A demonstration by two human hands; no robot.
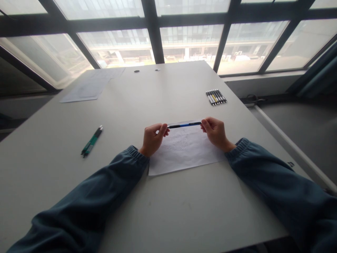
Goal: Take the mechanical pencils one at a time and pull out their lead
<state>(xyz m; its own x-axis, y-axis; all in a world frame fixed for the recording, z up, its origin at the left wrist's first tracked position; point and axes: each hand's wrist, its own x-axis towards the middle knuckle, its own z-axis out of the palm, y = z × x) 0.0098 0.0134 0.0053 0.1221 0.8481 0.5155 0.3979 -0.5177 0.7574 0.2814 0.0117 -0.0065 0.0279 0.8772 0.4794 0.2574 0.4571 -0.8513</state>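
A blue and black pen (184, 124) is held level between my two hands, above a sheet of white paper (189, 154). My left hand (155, 137) pinches its left end, where a silvery tip shows by the thumb. Its black right end sits in the closed fingers of my right hand (214, 131). Faint marks show on the paper beneath. To the left, green and black pens (91, 142) lie close together on the white table (126, 211).
A row of several black, white and yellow pens (216, 97) lies at the right side of the table. More paper sheets (85, 88) rest at the far left. Two small round dark fittings (136, 71) sit near the back edge, before the windows (189, 42).
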